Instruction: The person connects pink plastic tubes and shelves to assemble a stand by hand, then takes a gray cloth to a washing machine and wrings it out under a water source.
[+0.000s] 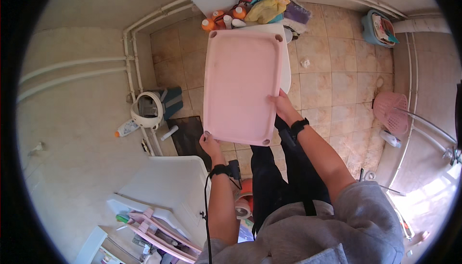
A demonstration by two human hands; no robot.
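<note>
Both of my hands hold a pink plastic shelf panel point(243, 85), rectangular with a raised rim and a round hole at each corner. My left hand point(210, 145) grips its near left corner, fingers closed at the corner hole. Partway along the right edge, my right hand point(284, 107) is closed on the rim, its fingertips hidden beneath or behind it. The panel hangs over a white toilet point(287, 71), mostly covered by it.
Orange-capped bottles point(208, 24) and a yellow cloth point(264, 11) sit beyond the panel. At left stand a grey-and-white bin point(147, 110) and a dark mat point(187, 136). A pink basket point(391, 113) and a blue bucket point(378, 29) are at right. A white sink point(166, 177) lies near left.
</note>
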